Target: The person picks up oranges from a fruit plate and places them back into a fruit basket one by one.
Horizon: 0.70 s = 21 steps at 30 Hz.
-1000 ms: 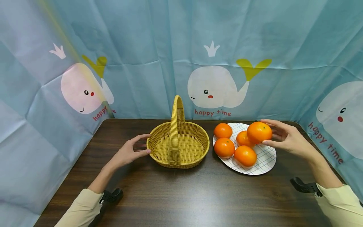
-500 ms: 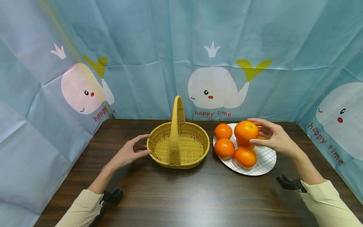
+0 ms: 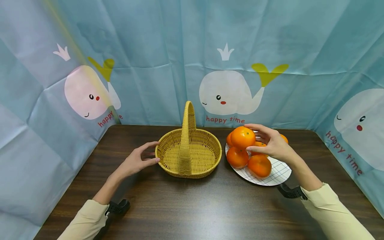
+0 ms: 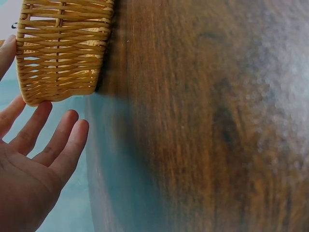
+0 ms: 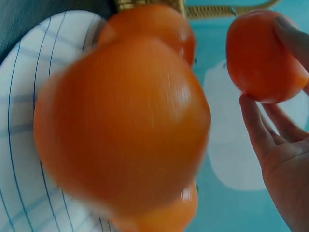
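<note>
- The orange (image 3: 242,137) I hold is above the left part of the checked plate (image 3: 279,173); I'd want enough height to clear the other oranges (image 3: 259,166).
- My right hand (image 3: 274,145) pinches it between thumb and fingertips; its smooth skin probably calls for even, gentle pressure.
- My left hand (image 3: 136,161), fingers relaxed, touches the end of the wicker basket (image 3: 201,151); a light touch should steady it.

1. The left forearm (image 3: 105,191) slants forward and inward; the left hand (image 3: 135,162) is relaxed, its fingers (image 4: 71,144) parted and gently bent, thumb on the near side.
2. The right forearm (image 3: 307,175) angles inward; the right hand (image 3: 274,144) grips, thumb opposing curved fingers (image 5: 256,124).
</note>
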Motion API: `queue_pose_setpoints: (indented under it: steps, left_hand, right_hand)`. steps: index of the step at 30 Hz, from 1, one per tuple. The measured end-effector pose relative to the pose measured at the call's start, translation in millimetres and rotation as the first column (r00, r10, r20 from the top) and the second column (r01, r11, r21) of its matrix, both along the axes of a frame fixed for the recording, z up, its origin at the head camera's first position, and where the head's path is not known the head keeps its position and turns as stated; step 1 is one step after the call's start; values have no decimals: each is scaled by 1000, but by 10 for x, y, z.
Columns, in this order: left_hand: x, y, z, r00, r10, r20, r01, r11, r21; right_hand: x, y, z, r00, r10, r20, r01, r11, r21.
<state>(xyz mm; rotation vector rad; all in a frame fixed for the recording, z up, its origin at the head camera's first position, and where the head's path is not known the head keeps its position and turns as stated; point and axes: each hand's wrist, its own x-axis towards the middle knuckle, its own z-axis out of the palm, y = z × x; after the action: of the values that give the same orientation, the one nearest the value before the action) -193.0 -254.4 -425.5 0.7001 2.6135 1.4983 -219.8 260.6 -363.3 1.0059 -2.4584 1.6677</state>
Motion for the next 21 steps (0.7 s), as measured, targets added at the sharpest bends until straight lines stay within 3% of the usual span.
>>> queue_pose_setpoints:
  steps: [10, 16, 21]
  left_hand:
    - [-5, 8, 24, 1000, 1, 24, -1, 1000, -1]
    - [3, 10, 33, 999, 5, 32, -5, 1000, -5]
    - [10, 10, 35, 999, 5, 37, -4, 1000, -10]
  right_hand:
    - [48, -347, -43, 1000, -18, -1, 18, 1000, 24]
    - [46, -518, -124, 1000, 10, -27, -10, 1000, 8]
    - [49, -647, -159, 999, 38, 2, -38, 999, -14]
